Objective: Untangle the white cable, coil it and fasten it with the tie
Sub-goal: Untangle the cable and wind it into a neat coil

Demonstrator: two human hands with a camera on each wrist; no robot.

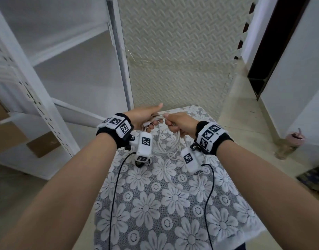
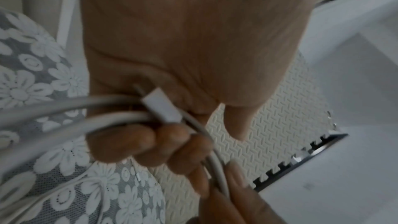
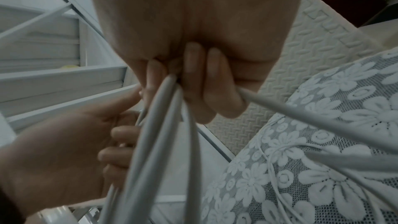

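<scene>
The white cable (image 1: 170, 143) hangs in loops between both hands above the far end of a table with a floral lace cloth (image 1: 173, 204). My left hand (image 1: 148, 117) has its fingers curled round several strands (image 2: 107, 120) and a white connector plug (image 2: 161, 104), thumb stretched forward. My right hand (image 1: 176, 123) grips a bundle of strands (image 3: 159, 125) in its fist, close to the left hand. One strand (image 3: 301, 110) trails from the right fist down to the cloth. No tie shows in any view.
A white metal shelving frame (image 1: 52, 91) stands at the left. Cream textured floor mats (image 1: 182, 51) lie beyond the table. A dark doorway (image 1: 274, 42) and a pink cup (image 1: 294, 139) are at the right. Black camera leads (image 1: 115, 195) hang from both wrists.
</scene>
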